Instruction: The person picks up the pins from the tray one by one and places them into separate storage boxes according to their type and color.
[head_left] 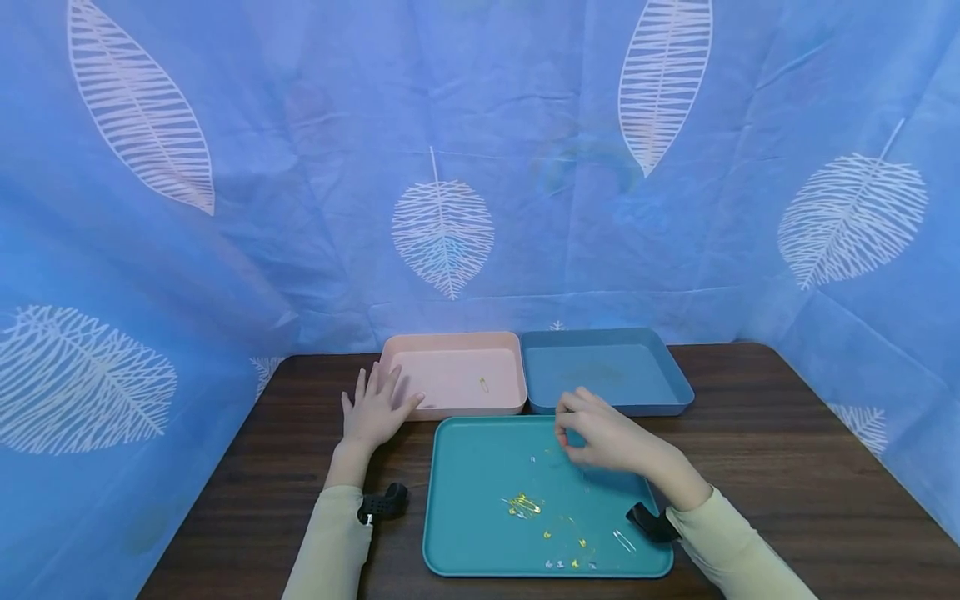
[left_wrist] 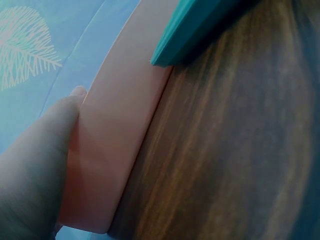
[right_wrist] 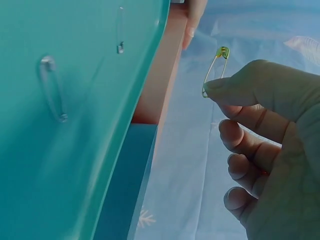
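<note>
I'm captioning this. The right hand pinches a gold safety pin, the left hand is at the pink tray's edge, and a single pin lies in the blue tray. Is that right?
Not quite: the head view shows the single pin lying in the pink tray instead. The right hand does pinch a gold safety pin, and the left hand is at that tray's edge.

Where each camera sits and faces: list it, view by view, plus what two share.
Head: worn on the head, facing forward and down at the green tray; left hand, right hand and sleeves show.
Left wrist: on that wrist, facing the pink tray; part of the left hand shows.
Right wrist: on that wrist, facing the pinched pin; right hand and part of left hand show.
Shared by both wrist views: green tray, pink tray.
</note>
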